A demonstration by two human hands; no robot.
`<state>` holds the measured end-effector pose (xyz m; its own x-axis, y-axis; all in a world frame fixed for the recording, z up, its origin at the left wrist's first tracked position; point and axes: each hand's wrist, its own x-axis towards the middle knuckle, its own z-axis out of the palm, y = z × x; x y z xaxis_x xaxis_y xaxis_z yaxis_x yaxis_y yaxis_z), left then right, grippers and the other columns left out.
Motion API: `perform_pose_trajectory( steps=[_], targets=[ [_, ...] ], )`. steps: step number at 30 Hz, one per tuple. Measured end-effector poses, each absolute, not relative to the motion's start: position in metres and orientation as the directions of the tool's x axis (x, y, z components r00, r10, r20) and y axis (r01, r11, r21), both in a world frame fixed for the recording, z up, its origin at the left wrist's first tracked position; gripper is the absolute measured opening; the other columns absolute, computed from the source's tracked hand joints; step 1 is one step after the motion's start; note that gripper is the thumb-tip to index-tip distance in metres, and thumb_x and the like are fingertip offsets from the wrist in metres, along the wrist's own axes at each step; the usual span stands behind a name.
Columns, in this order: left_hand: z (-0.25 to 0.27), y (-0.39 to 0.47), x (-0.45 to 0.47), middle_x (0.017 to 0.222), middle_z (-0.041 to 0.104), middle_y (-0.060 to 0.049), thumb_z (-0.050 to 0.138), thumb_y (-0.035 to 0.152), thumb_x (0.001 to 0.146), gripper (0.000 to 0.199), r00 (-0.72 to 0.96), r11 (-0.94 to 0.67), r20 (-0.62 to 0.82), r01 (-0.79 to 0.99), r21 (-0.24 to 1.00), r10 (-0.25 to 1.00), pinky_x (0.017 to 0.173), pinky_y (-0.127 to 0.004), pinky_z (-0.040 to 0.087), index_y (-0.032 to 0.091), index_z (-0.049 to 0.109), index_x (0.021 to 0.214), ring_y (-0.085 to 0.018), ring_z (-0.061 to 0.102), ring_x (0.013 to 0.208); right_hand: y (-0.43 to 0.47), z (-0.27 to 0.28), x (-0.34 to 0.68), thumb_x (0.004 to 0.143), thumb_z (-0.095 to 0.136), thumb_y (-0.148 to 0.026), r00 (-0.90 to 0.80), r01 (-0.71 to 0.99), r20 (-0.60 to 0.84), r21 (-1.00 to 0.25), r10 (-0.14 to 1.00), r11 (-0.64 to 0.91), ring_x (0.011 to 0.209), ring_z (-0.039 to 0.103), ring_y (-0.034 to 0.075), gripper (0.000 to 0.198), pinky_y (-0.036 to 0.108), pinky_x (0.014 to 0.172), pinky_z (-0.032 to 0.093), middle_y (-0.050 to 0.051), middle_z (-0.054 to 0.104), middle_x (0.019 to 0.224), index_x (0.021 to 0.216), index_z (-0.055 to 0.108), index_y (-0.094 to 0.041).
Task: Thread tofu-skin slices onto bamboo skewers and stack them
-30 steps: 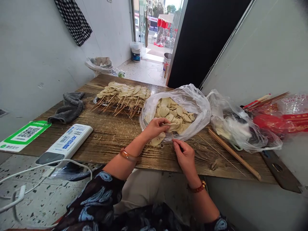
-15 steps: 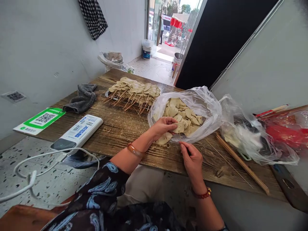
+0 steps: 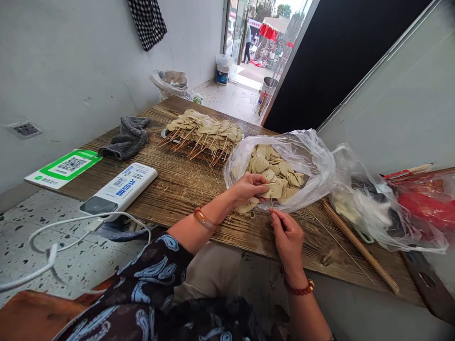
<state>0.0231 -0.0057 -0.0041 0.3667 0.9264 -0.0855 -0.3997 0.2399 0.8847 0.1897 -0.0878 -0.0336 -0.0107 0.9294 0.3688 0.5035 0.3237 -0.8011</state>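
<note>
Between thumb and fingers, my left hand (image 3: 250, 187) pinches a thin, pale beige food slice (image 3: 273, 191) at the mouth of a clear plastic bag. My right hand (image 3: 289, 234) is closed around a thin wooden skewer (image 3: 271, 203), whose upper end meets the slice from below. Many similar slices (image 3: 261, 164) lie in the plastic bag (image 3: 316, 163), and a few rest on the table by my left wrist. Further back, a tray (image 3: 164, 133) bears a heap of skewered slices (image 3: 204, 128), their sticks pointing towards me.
On the wooden table (image 3: 185, 199) lie a bundle of skewers (image 3: 360, 246), a grey cloth (image 3: 130, 137), a white boxy device (image 3: 122, 189) with a cable, and a QR-code card (image 3: 66, 166). Another plastic bag (image 3: 369, 203) sits at the right. A person (image 3: 248, 42) stands outside the doorway.
The view has shifted slightly, so most things appear a little further right. Both hands keep their grips, with the skewer still against the slice.
</note>
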Motion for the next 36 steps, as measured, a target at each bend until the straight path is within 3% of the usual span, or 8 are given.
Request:
perform_pose_trajectory(
  steps=[15,29,36],
  targets=[
    [-0.0037,-0.0069,0.0263,0.060,0.062,0.001,0.073,0.019,0.063,0.026,0.369,0.187,-0.050,-0.346,0.919,0.928,0.053,-0.019,0.048,0.009,0.058,0.081,-0.007,0.057,0.051,-0.0849,-0.0375,0.1889,0.086,0.052,-0.034,0.033,0.499,0.360,-0.814,0.932,0.297,0.077,0.064,0.020,0.026,0.031,0.068,0.050,0.007,0.071,0.086,0.093,0.072,-0.019],
    [-0.0067,-0.0043,0.0270,0.059,0.057,0.003,0.067,0.021,0.066,0.019,0.303,0.028,0.035,-0.202,0.979,0.952,0.052,-0.018,0.045,0.010,0.059,0.079,-0.006,0.052,0.052,-0.0823,-0.0385,0.1901,0.087,0.052,-0.033,0.004,0.493,0.342,-0.818,0.940,0.295,0.074,0.063,0.018,0.025,0.030,0.068,0.049,0.006,0.070,0.083,0.092,0.071,-0.018],
    [-0.0082,-0.0041,0.0273,0.057,0.056,0.004,0.068,0.026,0.066,0.023,0.323,0.024,0.033,-0.170,0.985,0.946,0.049,-0.018,0.043,0.010,0.058,0.079,-0.006,0.051,0.050,-0.0826,-0.0368,0.1904,0.087,0.051,-0.033,0.003,0.500,0.370,-0.805,0.929,0.319,0.073,0.063,0.018,0.025,0.031,0.069,0.049,0.006,0.071,0.083,0.092,0.071,-0.018]
  ],
)
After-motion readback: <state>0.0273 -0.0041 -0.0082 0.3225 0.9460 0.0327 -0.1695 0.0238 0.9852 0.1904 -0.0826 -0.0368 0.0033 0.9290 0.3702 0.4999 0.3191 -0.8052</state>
